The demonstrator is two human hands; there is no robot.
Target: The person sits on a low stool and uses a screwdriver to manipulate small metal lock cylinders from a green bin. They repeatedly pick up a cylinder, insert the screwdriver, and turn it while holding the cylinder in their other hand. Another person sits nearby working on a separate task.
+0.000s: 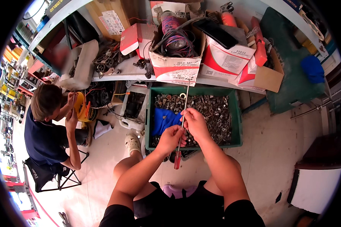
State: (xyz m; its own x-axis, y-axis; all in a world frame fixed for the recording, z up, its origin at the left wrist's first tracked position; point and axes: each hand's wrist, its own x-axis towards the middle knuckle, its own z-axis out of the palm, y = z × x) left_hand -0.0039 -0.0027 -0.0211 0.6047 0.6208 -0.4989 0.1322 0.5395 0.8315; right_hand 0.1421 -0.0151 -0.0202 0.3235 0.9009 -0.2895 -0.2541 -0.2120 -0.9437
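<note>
A long screwdriver with a red handle points away from me over the bin, its handle toward my lap. My left hand is closed round the shaft just above the handle. Farther up, my right hand pinches the same shaft. Near its far end a pale ring shows beside or around the shaft; I cannot tell which. Below lies a green bin filled with nuts, washers and other small metal parts. A blue cloth or glove rests on the parts at the left, near my left hand.
Behind the bin, a shelf carries a carton of wires, a black phone and other cartons. At the left a person sits on a folding stool beside a yellow bucket. A dark green cover hangs at the right.
</note>
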